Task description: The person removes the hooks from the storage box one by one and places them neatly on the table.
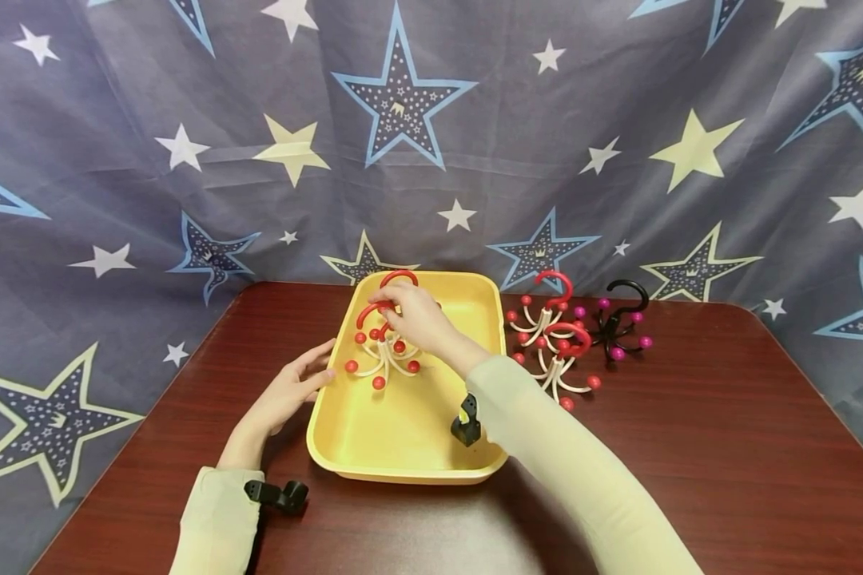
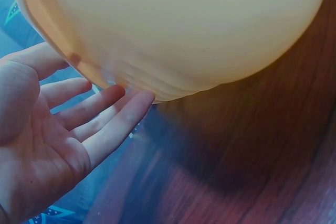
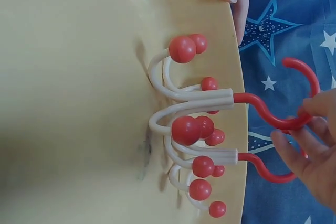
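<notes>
My right hand [image 1: 420, 319] pinches the red hook of a white multi-arm hanger [image 3: 210, 96] with red ball tips, over the left side of a yellow tray [image 1: 410, 427]. A matching red-and-white hanger [image 3: 223, 157] stands close beside it in the tray, its hook near my fingers. Ball tips of the two overlap in the right wrist view. My left hand [image 1: 284, 395] touches the tray's left side, thumb at the rim and fingers fairly straight along the outer wall [image 2: 173, 80].
Right of the tray, two more red-and-white hangers [image 1: 545, 321] [image 1: 557, 369] stand on the dark red table [image 1: 726, 431]. Beside them is a black hanger [image 1: 610, 329] with magenta ball tips. A starry curtain [image 1: 475, 120] hangs behind the table.
</notes>
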Motion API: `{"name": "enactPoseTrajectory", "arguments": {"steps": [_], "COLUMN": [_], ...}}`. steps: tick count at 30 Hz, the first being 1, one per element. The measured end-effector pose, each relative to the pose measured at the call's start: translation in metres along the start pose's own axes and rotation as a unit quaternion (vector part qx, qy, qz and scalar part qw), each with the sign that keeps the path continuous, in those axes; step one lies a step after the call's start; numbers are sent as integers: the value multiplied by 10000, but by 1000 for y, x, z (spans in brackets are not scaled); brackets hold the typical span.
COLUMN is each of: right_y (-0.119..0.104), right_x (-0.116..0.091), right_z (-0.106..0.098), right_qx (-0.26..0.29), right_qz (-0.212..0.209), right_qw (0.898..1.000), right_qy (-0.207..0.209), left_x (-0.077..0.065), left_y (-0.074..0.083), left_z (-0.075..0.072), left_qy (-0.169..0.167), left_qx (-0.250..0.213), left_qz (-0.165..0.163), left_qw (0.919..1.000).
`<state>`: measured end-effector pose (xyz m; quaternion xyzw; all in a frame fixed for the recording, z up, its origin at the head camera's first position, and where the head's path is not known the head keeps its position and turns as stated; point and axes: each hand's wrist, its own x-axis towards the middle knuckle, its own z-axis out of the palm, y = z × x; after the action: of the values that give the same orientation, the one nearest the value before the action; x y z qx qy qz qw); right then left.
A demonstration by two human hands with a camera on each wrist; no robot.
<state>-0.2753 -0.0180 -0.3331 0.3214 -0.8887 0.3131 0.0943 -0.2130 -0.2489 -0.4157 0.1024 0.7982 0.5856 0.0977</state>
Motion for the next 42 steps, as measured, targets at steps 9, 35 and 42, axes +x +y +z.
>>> {"name": "enactPoseTrajectory", "arguments": {"steps": [9, 35, 42], "right_y": [-2, -13, -9], "right_x": [-2, -27, -37], "right_z": [-3, -42, -68], "right_qx": [-23, 428, 570], "right_qz": [-59, -520, -686], "right_qw": [10000, 9947, 9876], "right_qy": [10, 777, 1293], "left_x": [-1, -3, -1], "left_y": [1, 0, 1], "left_z": [1, 0, 0], "left_qy": [9, 19, -6], "left_qx": [-10, -38, -7], "left_qz": [13, 15, 45], "left_qw": [10000, 10000, 10000]}}
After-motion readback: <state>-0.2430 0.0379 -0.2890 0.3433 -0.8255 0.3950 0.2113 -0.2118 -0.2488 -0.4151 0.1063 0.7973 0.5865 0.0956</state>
